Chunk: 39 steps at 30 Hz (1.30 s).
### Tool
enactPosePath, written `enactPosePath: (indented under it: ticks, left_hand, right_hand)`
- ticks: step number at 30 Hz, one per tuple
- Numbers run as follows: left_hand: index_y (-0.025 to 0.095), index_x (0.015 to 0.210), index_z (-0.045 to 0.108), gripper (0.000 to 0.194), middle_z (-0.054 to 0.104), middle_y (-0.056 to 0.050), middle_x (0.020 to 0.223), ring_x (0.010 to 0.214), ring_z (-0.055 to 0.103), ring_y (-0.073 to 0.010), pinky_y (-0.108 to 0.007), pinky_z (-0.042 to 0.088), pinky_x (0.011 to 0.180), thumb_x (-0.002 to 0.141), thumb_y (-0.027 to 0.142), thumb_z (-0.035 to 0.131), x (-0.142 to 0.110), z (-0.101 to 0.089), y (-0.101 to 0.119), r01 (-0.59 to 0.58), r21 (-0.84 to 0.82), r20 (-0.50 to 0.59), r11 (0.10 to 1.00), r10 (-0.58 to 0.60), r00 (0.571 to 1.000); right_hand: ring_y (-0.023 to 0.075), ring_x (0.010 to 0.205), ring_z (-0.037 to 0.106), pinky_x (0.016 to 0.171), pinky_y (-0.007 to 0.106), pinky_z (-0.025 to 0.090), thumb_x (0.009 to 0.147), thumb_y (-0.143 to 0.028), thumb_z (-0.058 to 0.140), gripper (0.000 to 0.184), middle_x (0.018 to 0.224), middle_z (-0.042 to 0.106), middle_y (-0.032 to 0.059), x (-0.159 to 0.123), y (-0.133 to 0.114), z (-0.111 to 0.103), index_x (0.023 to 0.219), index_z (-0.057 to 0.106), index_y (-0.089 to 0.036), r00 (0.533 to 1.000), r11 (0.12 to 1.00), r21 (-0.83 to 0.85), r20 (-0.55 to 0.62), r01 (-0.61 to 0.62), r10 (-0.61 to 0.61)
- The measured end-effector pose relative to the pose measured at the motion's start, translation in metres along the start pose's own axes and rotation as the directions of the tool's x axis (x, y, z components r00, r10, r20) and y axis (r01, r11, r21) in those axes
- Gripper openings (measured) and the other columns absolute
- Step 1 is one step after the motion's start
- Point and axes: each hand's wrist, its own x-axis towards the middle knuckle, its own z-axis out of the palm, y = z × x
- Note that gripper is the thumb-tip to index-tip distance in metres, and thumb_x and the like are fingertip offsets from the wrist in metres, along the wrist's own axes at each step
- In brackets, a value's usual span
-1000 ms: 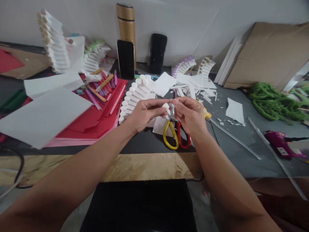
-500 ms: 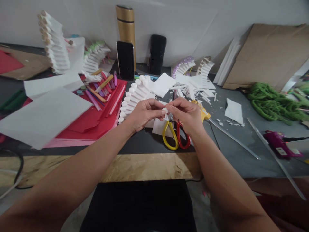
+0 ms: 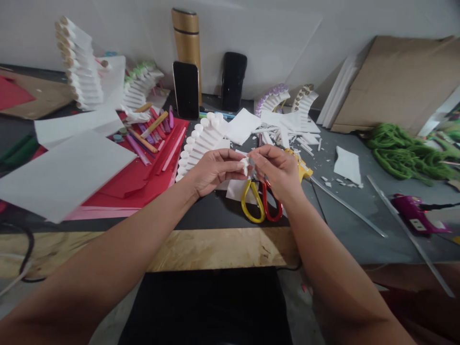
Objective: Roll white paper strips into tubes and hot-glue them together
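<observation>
Between thumb and fingers, my left hand (image 3: 215, 168) pinches a small, crumpled white piece (image 3: 245, 166), which looks like paper or thin foam. My right hand (image 3: 278, 168) is closed in a pinch at the piece's right edge, where a greyish bit shows by the fingertips. Just below the hands lie scissors (image 3: 253, 203) with one yellow and one red handle, their blades mostly hidden. Left of them stands a curved row of white paper rolls with round caps (image 3: 203, 139). The yellow glue gun (image 3: 304, 167) lies partly behind my right hand.
Red paper sheets (image 3: 122, 184) and coloured rolls (image 3: 154, 127) lie left. Phones (image 3: 186, 91) and a gold flask (image 3: 186, 28) stand at the back. White scraps (image 3: 276, 136), green yarn (image 3: 398, 148), glue sticks (image 3: 348, 206) and a purple power strip (image 3: 419, 214) lie right.
The white piece between my fingers now shows more and looks crumpled, with a greyish bit beside it. Both hands have stayed in nearly the same place.
</observation>
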Motion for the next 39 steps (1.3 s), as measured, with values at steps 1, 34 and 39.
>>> enactPosePath:
  ticks: [1, 34, 39]
  left_hand:
    - [0.01, 0.084, 0.073, 0.024, 0.075, -0.005, 0.077, 0.069, 0.072, -0.0153, -0.031, 0.06, 0.075, 0.064, 0.014, 0.086, 0.0, 0.0, 0.0, -0.006, 0.0, 0.003, 1.0, 0.006, 1.0]
    - [0.017, 0.113, 0.067, 0.027, 0.074, -0.007, 0.104, 0.089, 0.07, -0.0148, -0.028, 0.056, 0.087, 0.086, 0.022, 0.068, -0.005, -0.001, -0.007, -0.49, 0.791, 0.163, 0.365, 0.647, 0.745]
    - [0.016, 0.112, 0.068, 0.029, 0.076, -0.006, 0.1, 0.089, 0.072, -0.0152, -0.027, 0.057, 0.086, 0.084, 0.023, 0.07, -0.003, -0.002, -0.01, -0.452, 0.768, 0.051, 0.454, 0.66, 0.749]
  right_hand:
    - [0.007, 0.049, 0.045, 0.046, 0.025, 0.034, 0.087, -0.036, 0.072, 0.016, 0.064, 0.058, -0.0034, 0.0, -0.001, 0.0, 0.087, 0.071, -0.02, 0.999, 0.999, -0.037, 0.002, 0.037, -0.037]
    - [0.013, 0.07, 0.059, 0.062, 0.028, 0.049, 0.091, -0.021, 0.056, 0.024, 0.087, 0.066, 0.0037, -0.005, 0.0, 0.007, 0.101, 0.078, -0.022, 0.94, 0.85, -0.42, 0.016, 0.317, -0.342]
    - [0.0176, 0.083, 0.064, 0.075, 0.034, 0.056, 0.093, -0.015, 0.045, 0.043, 0.097, 0.065, 0.0099, -0.007, 0.009, 0.009, 0.13, 0.067, -0.018, 0.864, 0.66, -0.575, 0.193, 0.484, -0.465]
